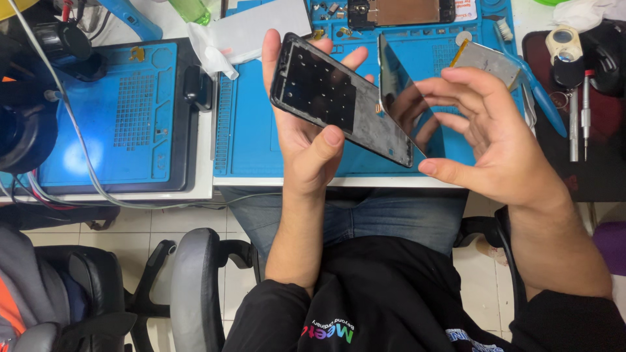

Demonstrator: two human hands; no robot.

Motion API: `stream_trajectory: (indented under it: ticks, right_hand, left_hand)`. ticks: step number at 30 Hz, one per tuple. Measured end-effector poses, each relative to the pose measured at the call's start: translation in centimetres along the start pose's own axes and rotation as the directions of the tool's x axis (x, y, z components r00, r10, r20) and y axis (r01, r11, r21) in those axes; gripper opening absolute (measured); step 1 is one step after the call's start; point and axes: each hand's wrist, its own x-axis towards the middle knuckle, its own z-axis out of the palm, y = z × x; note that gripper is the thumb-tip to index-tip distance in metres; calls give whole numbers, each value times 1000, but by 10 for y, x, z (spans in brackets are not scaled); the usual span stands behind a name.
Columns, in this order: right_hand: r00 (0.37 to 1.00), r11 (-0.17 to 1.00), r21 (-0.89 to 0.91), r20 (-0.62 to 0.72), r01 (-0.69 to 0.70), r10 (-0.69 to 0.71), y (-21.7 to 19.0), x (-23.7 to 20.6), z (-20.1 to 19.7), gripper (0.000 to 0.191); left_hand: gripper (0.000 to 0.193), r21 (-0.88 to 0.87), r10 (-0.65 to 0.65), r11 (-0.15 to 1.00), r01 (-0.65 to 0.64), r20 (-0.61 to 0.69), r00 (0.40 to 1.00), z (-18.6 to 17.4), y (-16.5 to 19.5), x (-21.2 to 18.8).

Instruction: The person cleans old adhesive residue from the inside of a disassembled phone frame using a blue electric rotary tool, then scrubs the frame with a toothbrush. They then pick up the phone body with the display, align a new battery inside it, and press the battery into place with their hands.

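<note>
Left hand: the left hand [306, 140] grips a black phone frame [342, 98] from beneath, thumb pressed on its near edge, fingers showing past its far edge.
Phone frame: held tilted above the near edge of the blue work mat [254, 130], its upper end to the far left, its lower end to the near right.
Right hand: the right hand [499, 140] holds a dark glass screen panel [407, 104] by its edges, fingers spread behind it.
Screen panel: stands nearly edge-on just right of the frame, their near corners touching or nearly so; I cannot tell which.
Far side of mat: an opened phone body [401, 12] lies among small parts, beside a flat silver battery-like pack [489, 62] with a yellow tab.
Right: a dark red mat [603, 130] carries a slim screwdriver [587, 111] and a round loupe [564, 42].
Left: a second blue mat [130, 117], crossed by a grey cable [72, 124].
Far left: white sheet [261, 29], flat, rectangular.
</note>
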Motion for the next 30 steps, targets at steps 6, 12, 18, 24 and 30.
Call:
stream_trajectory:
  ticks: [6, 12, 18, 24, 30]
  right_hand:
    - [999, 997, -74, 24, -23, 25, -4, 2, -4, 92]
    - [999, 998, -56, 4, -43, 43, -3, 0, 1, 92]
    - [999, 996, -81, -29, -49, 46, 4, -2, 15, 84]
    - [999, 996, -86, 26, 35, -33, 6, 4, 19, 74]
    - [998, 955, -290, 26, 56, -50, 0, 7, 22, 66]
  left_hand:
    - [121, 20, 2, 1000, -2, 16, 1000, -2, 3, -2]
    - [123, 84, -58, 995, 53, 49, 997, -5, -6, -10]
    - [121, 128, -211, 973, 194, 132, 969, -9, -19, -19]
    - [117, 188, -210, 966, 178, 168, 963, -13, -17, -20]
    - [116, 111, -246, 967, 228, 187, 951, -12, -15, -22]
